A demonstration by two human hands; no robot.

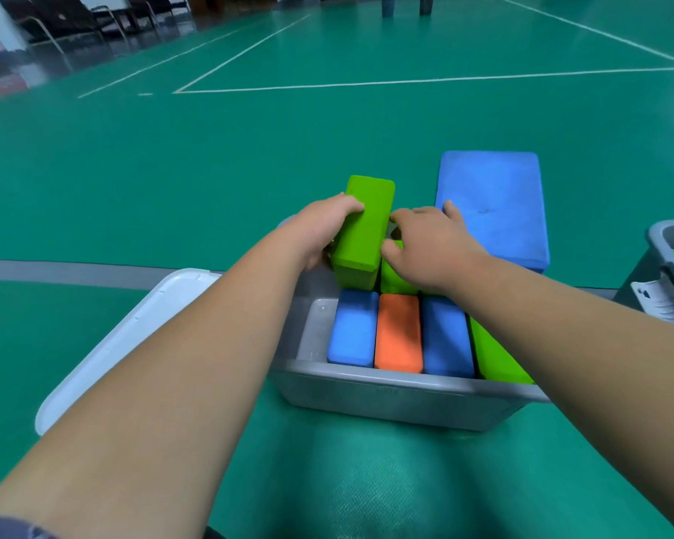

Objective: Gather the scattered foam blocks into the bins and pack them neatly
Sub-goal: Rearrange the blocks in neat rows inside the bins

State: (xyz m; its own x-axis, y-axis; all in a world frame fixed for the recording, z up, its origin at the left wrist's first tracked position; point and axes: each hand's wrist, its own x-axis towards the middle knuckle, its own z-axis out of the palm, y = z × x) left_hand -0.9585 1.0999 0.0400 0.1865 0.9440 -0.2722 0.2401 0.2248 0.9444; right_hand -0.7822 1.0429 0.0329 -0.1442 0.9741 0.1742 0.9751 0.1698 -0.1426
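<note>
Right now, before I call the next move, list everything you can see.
grey bin: one, grey, straight ahead
blue blocks: two, blue, bin's near row
orange block: one, orange, between them
green blocks: three, green, in this bin
large blue block: one, blue, bin's far right
white lid: one, white, left of bin
second bin: one, grey, right edge
left hand: grips raised green block
right hand: touches lower green block

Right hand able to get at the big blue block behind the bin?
Probably yes: the right hand sits right beside the big blue block, nothing between them, and seems to grip nothing. The left hand holds the green block on the other side.
</note>
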